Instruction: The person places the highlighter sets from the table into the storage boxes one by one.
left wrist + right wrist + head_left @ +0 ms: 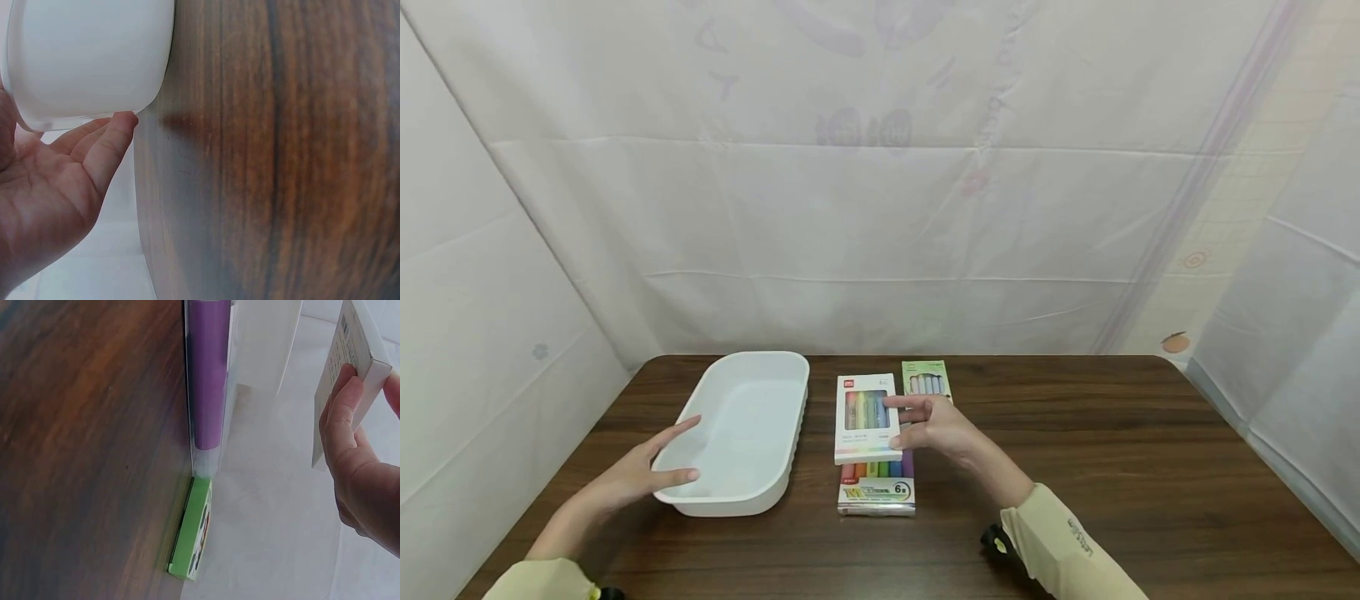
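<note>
A white plastic basin (pixel 741 425) lies on the left of the table, and my left hand (pixel 638 471) grips its near-left side. Thumb and forefinger reach over the rim in the head view; other fingers lie along the outer wall (pixel 94 69) in the left wrist view. My right hand (pixel 936 423) pinches a white box of pastel markers (pixel 866 446) by its right edge. That box is lifted in the right wrist view, above a clear pack of thick colored markers (pixel 877 498). Behind, a green box of pens (pixel 923 367) is partly hidden by the right hand.
The dark wood-grain table (pixel 1075 467) reaches well to the right of the boxes. White printed sheeting (pixel 880 208) hangs behind the table's far edge and along both sides.
</note>
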